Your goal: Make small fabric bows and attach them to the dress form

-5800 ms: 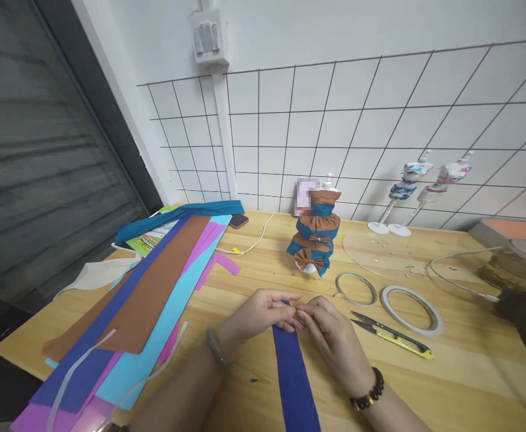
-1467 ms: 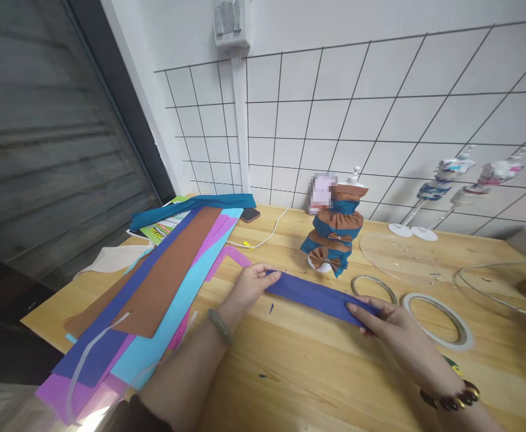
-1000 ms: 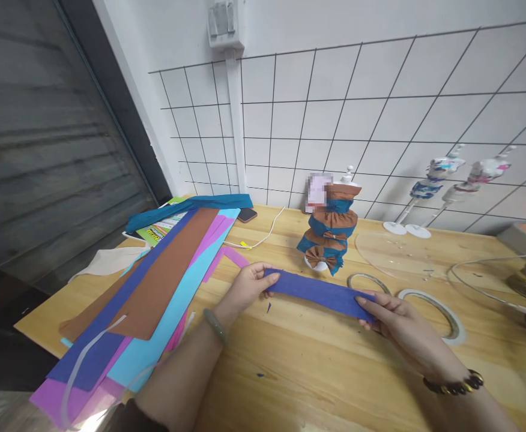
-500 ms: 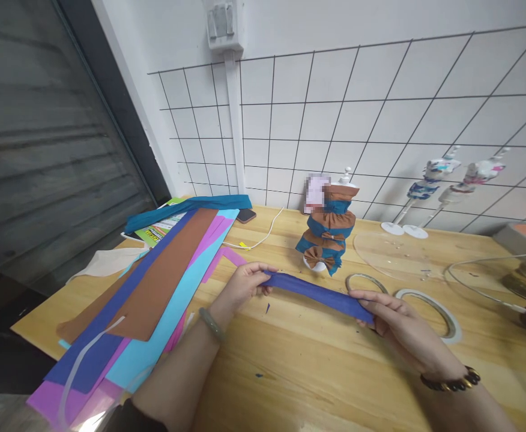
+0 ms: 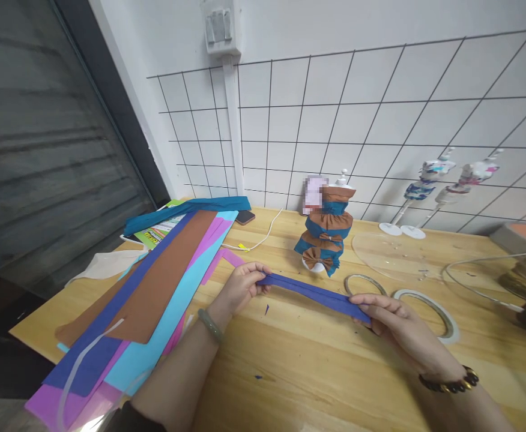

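Nearest me, the person's two hands work in front of the dress form (image 5: 329,225), above the wooden desk (image 5: 299,378). The left hand (image 5: 241,287), in front and to the left of the form, pinches one end of a dark blue strip (image 5: 308,290) between thumb and closed fingers. The right hand (image 5: 396,321), in front and to the right, closes its thumb and fingers on the other end. The strip spans between them, sloping toward the right hand, with a fold line along its length. A green bangle (image 5: 209,326) circles the left wrist, a dark bead bracelet (image 5: 452,384) the right.

A couple of tiny blue scraps (image 5: 258,377) lie on the desk below the strip. Well to the left of the form, long brown, blue, pink and light blue sheets (image 5: 168,276) overlap in a slanting pile. Just in front of it on the right are a thin ring (image 5: 365,284) and a wider white tape roll (image 5: 429,315).

The form itself stands upright, wrapped in brown and teal bands with bows. To its left, a teal strip (image 5: 186,211) crosses the pile's far end beside a phone (image 5: 245,217). To its right, two smaller forms (image 5: 420,191) stand before a wire grid (image 5: 377,123).
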Tool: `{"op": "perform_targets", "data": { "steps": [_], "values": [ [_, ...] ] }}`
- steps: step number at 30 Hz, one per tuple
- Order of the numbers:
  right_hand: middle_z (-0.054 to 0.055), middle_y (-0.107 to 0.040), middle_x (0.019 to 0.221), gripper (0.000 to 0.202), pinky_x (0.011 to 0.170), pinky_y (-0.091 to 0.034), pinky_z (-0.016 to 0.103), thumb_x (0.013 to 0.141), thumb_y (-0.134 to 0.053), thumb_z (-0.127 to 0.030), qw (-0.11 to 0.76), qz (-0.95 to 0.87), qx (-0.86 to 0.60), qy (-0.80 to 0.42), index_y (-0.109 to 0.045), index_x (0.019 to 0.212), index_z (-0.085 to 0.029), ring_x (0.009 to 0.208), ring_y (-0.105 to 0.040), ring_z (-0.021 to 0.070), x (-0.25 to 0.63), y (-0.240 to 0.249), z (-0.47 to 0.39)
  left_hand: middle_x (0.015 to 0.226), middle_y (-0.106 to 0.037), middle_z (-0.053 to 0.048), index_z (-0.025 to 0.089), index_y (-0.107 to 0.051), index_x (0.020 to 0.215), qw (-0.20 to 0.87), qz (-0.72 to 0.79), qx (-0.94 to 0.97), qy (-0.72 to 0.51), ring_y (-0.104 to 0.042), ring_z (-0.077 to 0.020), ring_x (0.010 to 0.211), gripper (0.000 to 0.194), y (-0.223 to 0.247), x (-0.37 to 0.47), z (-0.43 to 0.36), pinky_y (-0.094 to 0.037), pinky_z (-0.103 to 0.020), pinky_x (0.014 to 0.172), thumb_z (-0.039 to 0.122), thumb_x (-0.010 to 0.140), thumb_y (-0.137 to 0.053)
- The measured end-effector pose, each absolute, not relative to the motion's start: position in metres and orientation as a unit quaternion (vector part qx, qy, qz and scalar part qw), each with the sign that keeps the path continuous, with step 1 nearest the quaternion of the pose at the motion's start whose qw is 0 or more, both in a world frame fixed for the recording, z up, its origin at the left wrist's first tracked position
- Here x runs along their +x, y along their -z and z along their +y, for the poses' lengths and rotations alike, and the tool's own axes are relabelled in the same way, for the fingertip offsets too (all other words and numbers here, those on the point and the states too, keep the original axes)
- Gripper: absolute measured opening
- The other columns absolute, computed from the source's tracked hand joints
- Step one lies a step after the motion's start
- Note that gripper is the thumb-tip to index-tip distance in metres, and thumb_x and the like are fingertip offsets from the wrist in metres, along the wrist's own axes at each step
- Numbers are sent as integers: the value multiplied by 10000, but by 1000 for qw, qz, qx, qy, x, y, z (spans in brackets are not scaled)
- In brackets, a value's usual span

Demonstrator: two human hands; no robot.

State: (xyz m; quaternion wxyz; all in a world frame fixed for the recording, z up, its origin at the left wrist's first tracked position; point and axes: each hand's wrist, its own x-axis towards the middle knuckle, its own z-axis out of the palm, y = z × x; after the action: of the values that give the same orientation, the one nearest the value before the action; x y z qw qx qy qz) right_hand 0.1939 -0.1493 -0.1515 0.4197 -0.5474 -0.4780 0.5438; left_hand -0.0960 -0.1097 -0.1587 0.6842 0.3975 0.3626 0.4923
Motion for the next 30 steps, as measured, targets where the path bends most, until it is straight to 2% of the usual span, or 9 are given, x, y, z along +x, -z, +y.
{"op": "perform_targets", "data": {
  "steps": [4, 8, 11, 15, 19, 22, 27, 30],
  "values": [
    [67, -680, 699, 361, 668, -483, 338, 624, -705, -400, 416, -478, -509, -583, -701, 915, -186, 714, -616, 218, 199, 154, -149, 687, -603, -43, 118, -611, 745, 686, 358, 393, -498, -539, -96, 549, 114, 160, -98, -109, -409, -240, 578, 176, 648, -599],
    [59, -680, 896, 401, 755, -467, 319, 614, -739, -317, 401, -509, -499, -575, -659, 997, -230, 809, -612, 207, 198, 152, -151, 685, -606, -47, 114, -625, 778, 687, 355, 386, -503, -539, -98, 564, 158, 157, -101, -109, -401, -236, 579, 143, 627, -589],
    [52, -660, 968, 409, 769, -470, 315, 621, -732, -323, 398, -526, -490, -570, -642, 1012, -245, 847, -611, 210, 194, 150, -151, 668, -606, -41, 117, -624, 812, 691, 355, 385, -498, -546, -103, 587, 242, 153, -103, -110, -400, -236, 600, 78, 578, -575],
    [40, -675, 895, 362, 741, -475, 288, 594, -749, -308, 414, -529, -503, -545, -671, 940, -232, 796, -604, 188, 191, 151, -149, 684, -612, -30, 128, -621, 832, 695, 363, 390, -482, -562, -104, 617, 315, 150, -102, -110, -410, -239, 640, 27, 536, -591],
    [27, -693, 801, 328, 674, -478, 271, 546, -777, -304, 448, -468, -524, -552, -706, 858, -231, 706, -599, 168, 192, 157, -146, 749, -625, -36, 134, -615, 865, 692, 363, 404, -475, -586, -111, 676, 336, 151, -100, -111, -423, -239, 676, 52, 542, -661],
    [33, -687, 713, 285, 625, -479, 275, 557, -767, -343, 473, -425, -528, -563, -716, 804, -210, 636, -588, 160, 192, 161, -145, 784, -635, -42, 131, -613, 859, 689, 359, 413, -475, -599, -116, 698, 324, 152, -99, -111, -432, -241, 700, 83, 550, -699],
    [47, -673, 666, 223, 673, -487, 303, 605, -727, -399, 481, -426, -527, -556, -691, 647, -183, 676, -605, 189, 191, 162, -145, 715, -643, -30, 129, -616, 812, 675, 367, 435, -470, -602, -112, 658, 260, 153, -99, -111, -437, -241, 684, 173, 579, -724],
    [49, -673, 674, 212, 690, -493, 316, 623, -715, -395, 496, -427, -523, -546, -675, 637, -187, 694, -612, 198, 189, 161, -145, 683, -646, -28, 127, -621, 775, 659, 370, 454, -472, -594, -108, 642, 219, 154, -98, -111, -439, -246, 682, 212, 598, -717]
  ]
}}
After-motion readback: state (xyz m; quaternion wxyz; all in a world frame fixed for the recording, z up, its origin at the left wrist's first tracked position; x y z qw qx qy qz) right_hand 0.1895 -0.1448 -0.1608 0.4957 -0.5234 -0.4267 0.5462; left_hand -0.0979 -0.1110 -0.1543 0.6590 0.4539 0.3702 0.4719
